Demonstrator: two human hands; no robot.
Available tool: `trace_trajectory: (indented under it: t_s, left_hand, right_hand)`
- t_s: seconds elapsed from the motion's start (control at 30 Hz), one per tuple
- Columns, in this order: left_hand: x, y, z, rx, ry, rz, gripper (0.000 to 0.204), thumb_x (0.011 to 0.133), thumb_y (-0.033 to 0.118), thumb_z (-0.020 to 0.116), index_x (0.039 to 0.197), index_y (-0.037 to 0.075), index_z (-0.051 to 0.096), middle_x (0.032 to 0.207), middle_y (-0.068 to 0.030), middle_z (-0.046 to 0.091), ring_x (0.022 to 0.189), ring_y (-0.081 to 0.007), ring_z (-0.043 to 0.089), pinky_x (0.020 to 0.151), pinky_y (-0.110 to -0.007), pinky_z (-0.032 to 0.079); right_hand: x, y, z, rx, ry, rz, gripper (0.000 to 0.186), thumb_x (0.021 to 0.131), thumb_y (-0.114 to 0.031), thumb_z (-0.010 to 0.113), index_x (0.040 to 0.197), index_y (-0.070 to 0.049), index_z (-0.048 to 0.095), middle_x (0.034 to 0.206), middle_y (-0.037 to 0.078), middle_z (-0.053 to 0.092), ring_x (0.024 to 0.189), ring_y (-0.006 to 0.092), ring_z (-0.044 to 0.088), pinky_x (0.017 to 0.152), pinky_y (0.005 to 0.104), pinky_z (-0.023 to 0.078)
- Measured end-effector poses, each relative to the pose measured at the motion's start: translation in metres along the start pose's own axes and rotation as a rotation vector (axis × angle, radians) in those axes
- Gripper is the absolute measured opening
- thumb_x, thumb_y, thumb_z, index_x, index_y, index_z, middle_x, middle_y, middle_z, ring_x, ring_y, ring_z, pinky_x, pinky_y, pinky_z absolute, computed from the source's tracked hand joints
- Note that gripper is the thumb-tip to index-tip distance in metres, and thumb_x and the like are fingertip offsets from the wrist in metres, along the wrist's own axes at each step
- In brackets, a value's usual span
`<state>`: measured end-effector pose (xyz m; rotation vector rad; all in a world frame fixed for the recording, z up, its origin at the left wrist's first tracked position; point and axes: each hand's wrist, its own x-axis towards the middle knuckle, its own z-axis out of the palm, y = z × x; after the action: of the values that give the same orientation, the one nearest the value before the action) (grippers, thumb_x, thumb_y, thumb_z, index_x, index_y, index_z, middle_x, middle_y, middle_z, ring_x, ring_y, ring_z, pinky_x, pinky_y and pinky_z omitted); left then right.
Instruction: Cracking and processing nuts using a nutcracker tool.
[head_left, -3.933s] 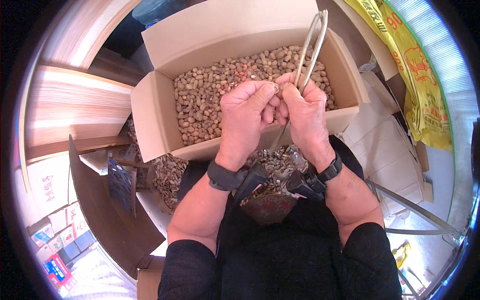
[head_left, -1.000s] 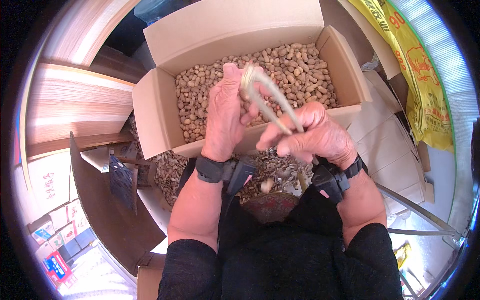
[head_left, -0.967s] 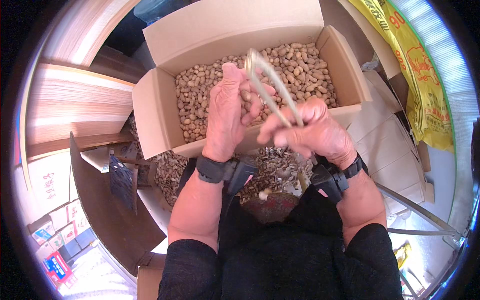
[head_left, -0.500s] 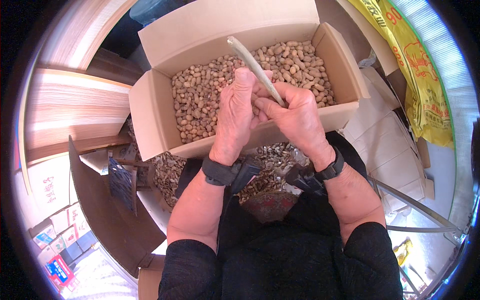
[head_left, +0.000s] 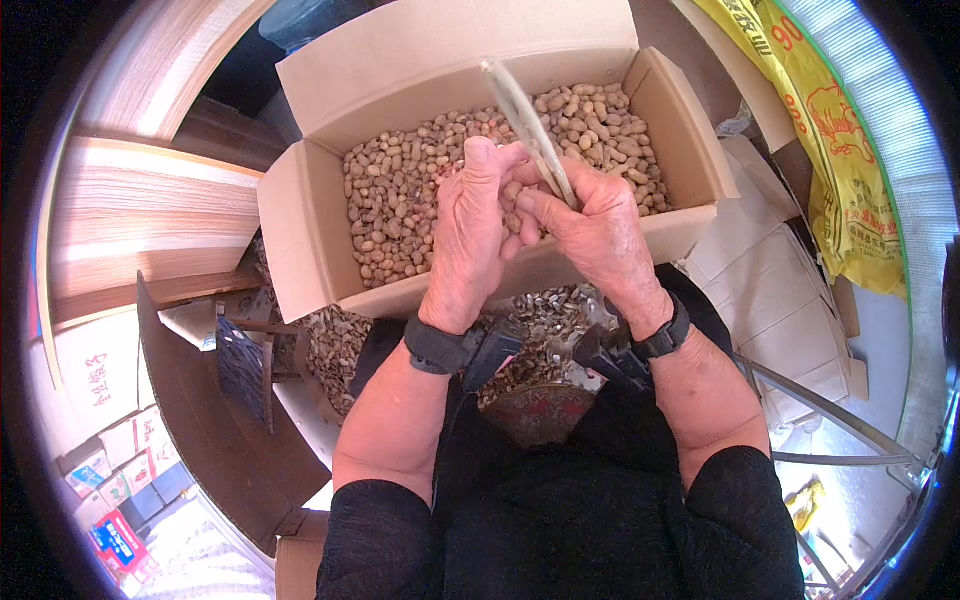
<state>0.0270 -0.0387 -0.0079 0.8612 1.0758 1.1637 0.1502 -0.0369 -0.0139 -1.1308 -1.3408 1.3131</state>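
Both my hands are raised over the near rim of an open cardboard box [head_left: 640,240] with many unshelled peanuts [head_left: 400,190] in it. My right hand [head_left: 605,215] grips the lower end of a pale split stick [head_left: 525,120], whose two strips lie close together and point up and away to the left. My left hand [head_left: 470,225] is half curled, palm toward the right hand, with a few peanuts [head_left: 513,192] at its fingers. The right thumb and fingertips meet the left fingers there. What lies deeper between the hands is hidden.
Broken shells [head_left: 535,330] are heaped below the box, between my knees. Wood-grain boards [head_left: 150,215] stand at the left, near a bent cardboard sheet [head_left: 215,440]. To the right are flattened cardboard [head_left: 765,270], a yellow printed sack [head_left: 850,170] and a metal frame [head_left: 840,415].
The stick's upper end has swung a little to the right, and its two strips now show more plainly. My left hand has shifted slightly; the box stays in place.
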Motion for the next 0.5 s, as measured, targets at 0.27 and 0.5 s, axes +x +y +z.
trace_trajectory:
  t_s: [0.27,0.5]
  left_hand:
    - [-0.001,0.003,0.000,-0.049,0.009,-0.012,0.060,0.094,0.050,0.034,0.113,-0.003,0.055,0.078,-0.0050,0.061,0.048,-0.0043,0.045,0.036,-0.016,0.029]
    - [0.001,0.001,-0.001,-0.052,0.047,0.028,0.017,0.084,0.009,0.062,0.099,0.001,0.064,0.074,-0.0006,0.061,0.047,-0.0038,0.046,0.038,-0.016,0.030]
  right_hand:
    - [-0.001,-0.012,-0.004,0.239,0.028,0.086,0.006,0.083,-0.006,0.061,0.085,0.000,0.061,0.064,0.001,0.057,0.054,0.0058,0.050,0.049,0.0212,0.041]
    - [0.003,-0.007,-0.008,0.278,0.103,0.193,0.010,0.083,-0.011,0.063,0.088,-0.002,0.061,0.061,-0.004,0.052,0.049,0.0024,0.042,0.042,0.0188,0.034]
